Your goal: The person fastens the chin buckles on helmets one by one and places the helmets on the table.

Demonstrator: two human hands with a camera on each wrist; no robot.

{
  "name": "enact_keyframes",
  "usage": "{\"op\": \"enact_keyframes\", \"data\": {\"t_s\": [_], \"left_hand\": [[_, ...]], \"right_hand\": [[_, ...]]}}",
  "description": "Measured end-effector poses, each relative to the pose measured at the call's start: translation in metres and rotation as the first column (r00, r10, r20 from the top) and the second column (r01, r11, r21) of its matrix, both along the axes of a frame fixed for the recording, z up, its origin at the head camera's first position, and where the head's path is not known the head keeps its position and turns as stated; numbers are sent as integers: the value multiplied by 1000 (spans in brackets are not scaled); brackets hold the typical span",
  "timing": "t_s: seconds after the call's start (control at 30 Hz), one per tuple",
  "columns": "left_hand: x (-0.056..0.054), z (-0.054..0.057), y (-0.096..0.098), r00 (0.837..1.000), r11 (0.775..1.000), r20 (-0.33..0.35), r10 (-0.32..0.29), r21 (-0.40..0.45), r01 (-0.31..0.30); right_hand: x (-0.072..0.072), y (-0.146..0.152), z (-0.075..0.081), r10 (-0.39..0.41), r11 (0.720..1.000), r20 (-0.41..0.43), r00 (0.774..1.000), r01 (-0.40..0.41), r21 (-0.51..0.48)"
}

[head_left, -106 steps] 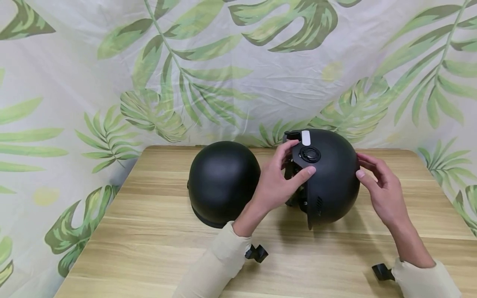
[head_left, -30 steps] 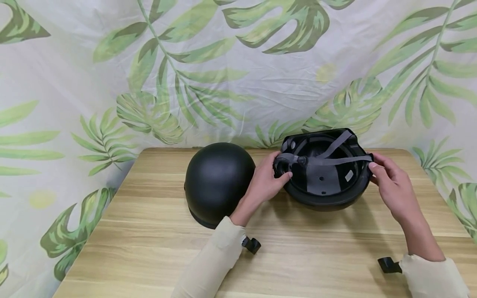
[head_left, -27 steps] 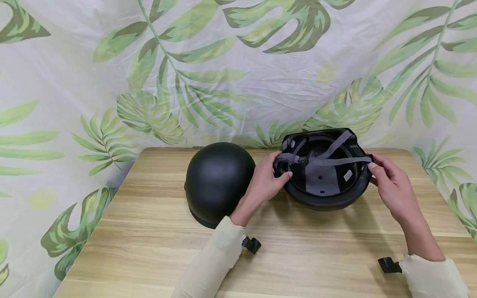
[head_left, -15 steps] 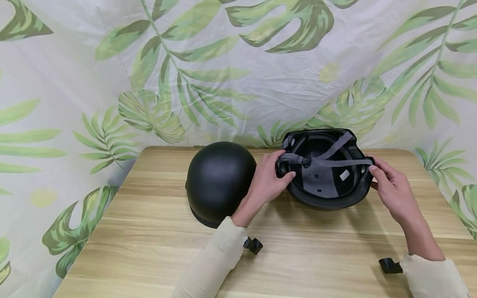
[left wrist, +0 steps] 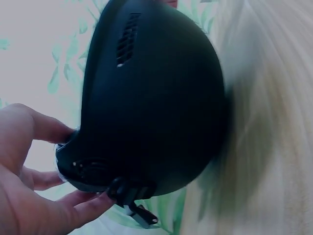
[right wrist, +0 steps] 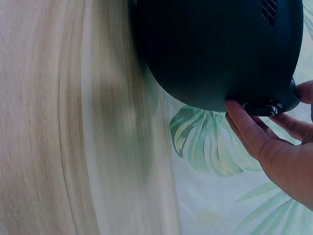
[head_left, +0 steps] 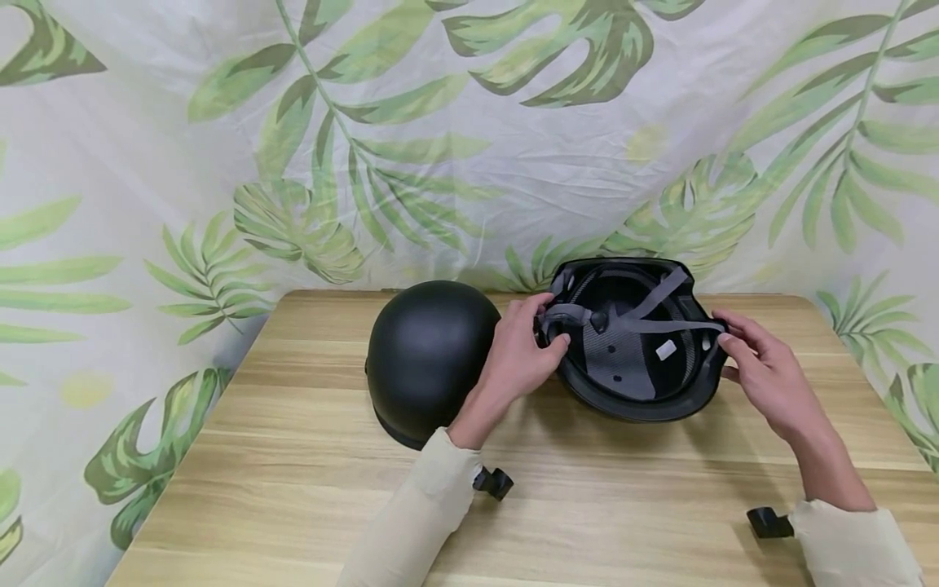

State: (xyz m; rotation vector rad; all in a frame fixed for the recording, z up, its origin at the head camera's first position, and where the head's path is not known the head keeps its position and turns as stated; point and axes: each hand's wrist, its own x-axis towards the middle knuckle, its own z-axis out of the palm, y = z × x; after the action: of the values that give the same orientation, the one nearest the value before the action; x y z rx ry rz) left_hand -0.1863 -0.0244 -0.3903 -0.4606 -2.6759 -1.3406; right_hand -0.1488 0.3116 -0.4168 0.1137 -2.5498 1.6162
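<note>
Between both hands is a black helmet (head_left: 638,412), turned so its padded inside and grey chin straps (head_left: 649,324) face up and toward me. My left hand (head_left: 517,350) grips its left rim, thumb on the inner edge and fingers round the outside. On the opposite side my right hand (head_left: 766,367) pinches the rim by the strap's end. The left wrist view shows the smooth shell (left wrist: 156,98) with a vent grille and a small clip near my fingertips. In the right wrist view, fingers curl about a round side fitting (right wrist: 264,107).
A second black helmet (head_left: 433,359), dome up, sits on the wooden table (head_left: 293,489) left of the held one, partly behind my left hand. A leaf-printed cloth (head_left: 411,122) hangs along the table's back edge. Small black mounts (head_left: 493,483) stick out from both wrists.
The helmet in my hands has turned from shell outward to inside facing me. In the last half second it has shifted slightly left and tilted. The other helmet stays put.
</note>
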Motion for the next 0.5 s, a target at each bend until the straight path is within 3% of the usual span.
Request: {"op": "enact_keyframes", "data": {"t_s": [0.23, 0.5], "left_hand": [[9, 15, -11, 998, 993, -13, -62, -98, 61], [11, 25, -26, 988, 979, -39, -149, -148, 141]], "right_hand": [[2, 7, 2, 118, 992, 40, 992, -115, -60], [4, 10, 6, 179, 984, 76, 981, -180, 0]]}}
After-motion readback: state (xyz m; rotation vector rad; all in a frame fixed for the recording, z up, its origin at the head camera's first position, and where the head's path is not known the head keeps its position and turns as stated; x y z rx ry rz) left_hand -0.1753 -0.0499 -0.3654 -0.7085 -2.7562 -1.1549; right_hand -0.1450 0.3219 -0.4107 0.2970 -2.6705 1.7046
